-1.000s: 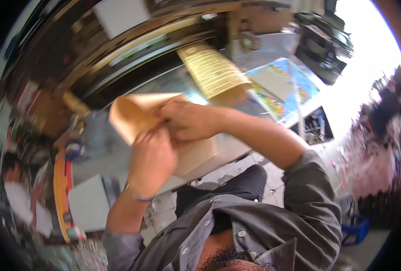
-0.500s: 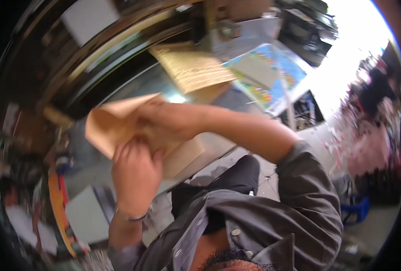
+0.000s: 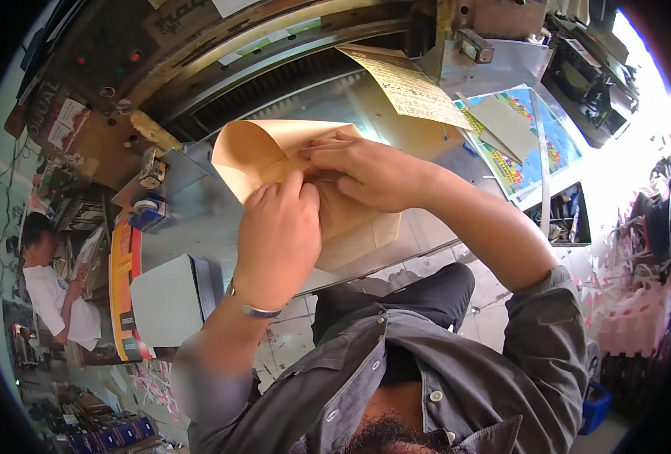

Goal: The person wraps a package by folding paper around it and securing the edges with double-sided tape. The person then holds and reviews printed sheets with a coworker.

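Fingertips of your left hand (image 3: 276,236) press flat on the tan paper envelope (image 3: 275,155), fingers close together, thumb hidden behind the sheet, so a full grip can't be confirmed. Your right hand (image 3: 366,172) comes over from the right, fingers curled and narrow, tips pinching or creasing the paper right where the two hands meet. Both hands touch the envelope and each other.

Envelope sits raised in front of you, above the metal worktable (image 3: 199,216), its open flap end pointing up and left, lower corner hanging toward the table edge.

Step in hand, by my read: folding or pressing a seam near the envelope's middle, about midway through the crease. Next move likely needs the right fingertips to run along the fold while the left keeps the sheet pinned flat; slipping would skew the crease.

Around it: a yellowish printed sheet (image 3: 411,87) hangs just beyond the envelope, colourful printed sheets (image 3: 536,155) lie to the right, a white block of stacked paper (image 3: 165,299) at lower left, a tape roll (image 3: 148,206) near the table's left side. Another person (image 3: 48,287) works far left, well apart.
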### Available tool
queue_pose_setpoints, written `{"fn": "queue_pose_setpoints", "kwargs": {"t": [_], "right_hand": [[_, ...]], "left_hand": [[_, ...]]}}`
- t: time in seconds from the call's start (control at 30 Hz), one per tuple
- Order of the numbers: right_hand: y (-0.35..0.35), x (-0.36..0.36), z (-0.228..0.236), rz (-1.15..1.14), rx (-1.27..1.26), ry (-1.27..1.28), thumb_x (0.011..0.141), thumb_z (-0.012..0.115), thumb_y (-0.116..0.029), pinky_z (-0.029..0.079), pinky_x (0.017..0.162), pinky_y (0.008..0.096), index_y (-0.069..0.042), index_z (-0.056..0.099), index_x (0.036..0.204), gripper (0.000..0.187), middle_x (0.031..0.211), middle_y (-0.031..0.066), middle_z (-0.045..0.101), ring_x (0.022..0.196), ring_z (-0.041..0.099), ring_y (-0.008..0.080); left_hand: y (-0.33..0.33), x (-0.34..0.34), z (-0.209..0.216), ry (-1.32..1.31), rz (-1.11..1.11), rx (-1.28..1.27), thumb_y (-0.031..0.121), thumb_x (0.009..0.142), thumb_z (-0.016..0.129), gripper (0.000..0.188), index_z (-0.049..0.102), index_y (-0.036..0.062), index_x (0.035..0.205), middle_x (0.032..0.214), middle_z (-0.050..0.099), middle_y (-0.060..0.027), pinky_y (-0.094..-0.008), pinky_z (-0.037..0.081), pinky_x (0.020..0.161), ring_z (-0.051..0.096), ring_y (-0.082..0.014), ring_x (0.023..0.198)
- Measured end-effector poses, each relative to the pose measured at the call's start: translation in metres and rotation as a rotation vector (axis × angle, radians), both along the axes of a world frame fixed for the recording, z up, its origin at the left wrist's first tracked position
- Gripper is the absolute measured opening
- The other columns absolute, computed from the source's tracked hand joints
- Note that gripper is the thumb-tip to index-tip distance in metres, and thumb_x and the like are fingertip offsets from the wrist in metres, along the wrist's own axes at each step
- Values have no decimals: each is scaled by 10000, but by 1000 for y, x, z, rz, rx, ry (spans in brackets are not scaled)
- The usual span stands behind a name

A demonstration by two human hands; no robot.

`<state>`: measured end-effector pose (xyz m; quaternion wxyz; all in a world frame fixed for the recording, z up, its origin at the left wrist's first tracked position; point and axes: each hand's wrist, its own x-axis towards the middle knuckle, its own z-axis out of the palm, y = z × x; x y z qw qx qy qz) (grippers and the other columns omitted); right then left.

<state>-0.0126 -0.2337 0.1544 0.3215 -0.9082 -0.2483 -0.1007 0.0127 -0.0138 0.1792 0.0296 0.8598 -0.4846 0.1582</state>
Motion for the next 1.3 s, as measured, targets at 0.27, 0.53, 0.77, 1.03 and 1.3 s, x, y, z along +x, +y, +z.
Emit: {"fn": "queue_pose_setpoints", "kwargs": {"t": [0.27,0.53,0.77,1.03,1.3], "right_hand": [[3,2,-3,-28,113,21,874,499,21,394,1187,484,4,594,1391,526,1375,237,633,1369,500,433],[-13,4,0,-23,145,3,867,651,-2,556,928,446,14,637,1150,284,1143,226,720,1084,697,414],[-20,9,-14,-163,658,21,866,757,-83,556,953,374,-10,621,1141,316,1062,129,707,1089,699,215],[-33,-9,-25,-628,223,100,938,763,-301,442,619,369,4,638,788,363,626,92,544,613,505,167],[-12,-75,-26,-561,364,216,933,700,-265,444,598,415,-1,659,774,311,624,140,576,559,526,278]], "left_hand": [[-17,7,-2,108,86,-46,110,926,638,180,643,12,1077,1120,694,-196,-503,585,825,703,-414,953],[-27,3,1,126,146,-11,185,983,636,209,643,13,1100,984,717,-228,-544,592,739,724,-446,866],[-44,13,-7,64,153,-43,312,1046,636,292,660,23,1009,947,711,-211,-515,597,704,742,-408,824],[-46,16,-9,13,157,-6,332,1039,637,317,716,25,1048,1004,684,-198,-472,609,752,736,-372,870],[-35,6,-5,77,159,-27,305,1020,649,368,740,21,1236,1069,691,-168,-480,586,862,708,-357,1014]]}}
